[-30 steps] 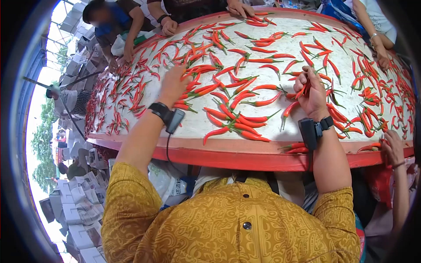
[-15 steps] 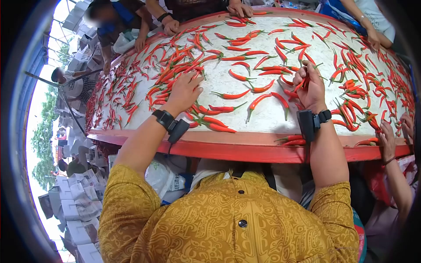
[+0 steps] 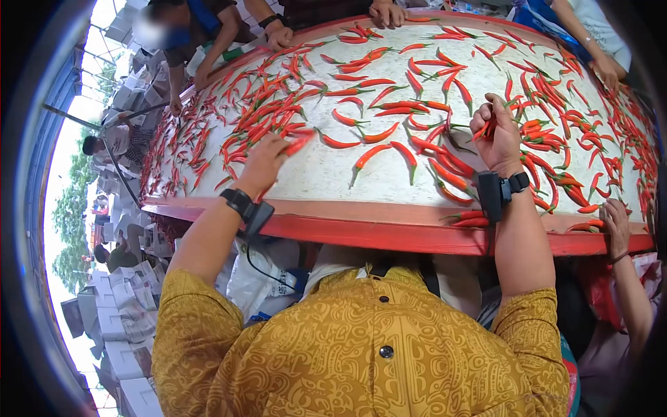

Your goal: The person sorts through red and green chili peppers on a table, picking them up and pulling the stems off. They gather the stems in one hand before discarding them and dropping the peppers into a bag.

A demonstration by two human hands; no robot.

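Observation:
Many red chilies with green stems lie scattered over a pale round table [image 3: 333,213] with a red rim. At the left, my left hand [image 3: 264,163] is closed on a red chili [image 3: 300,144], which is blurred by motion and sticks out to the right of the fingers. My right hand [image 3: 498,134], at centre right, is curled palm up around several red chilies, their ends showing between fingers and thumb. Just left of it lie loose chilies [image 3: 450,175] near the front part of the table. Two chilies [image 3: 467,220] rest on the rim below my right wrist.
Across the table are other people's hands [image 3: 278,35], [image 3: 388,12] and a person leaning in at the upper left. Another person's hand [image 3: 606,72] rests at the upper right edge, and a co-worker's hand [image 3: 615,226] touches the right front rim. White boxes [image 3: 114,326] stand at the left.
My left hand has moved left and down and now has a chili in it. Several chilies beneath it have shifted. My right hand stays nearly in place, still curled around chilies.

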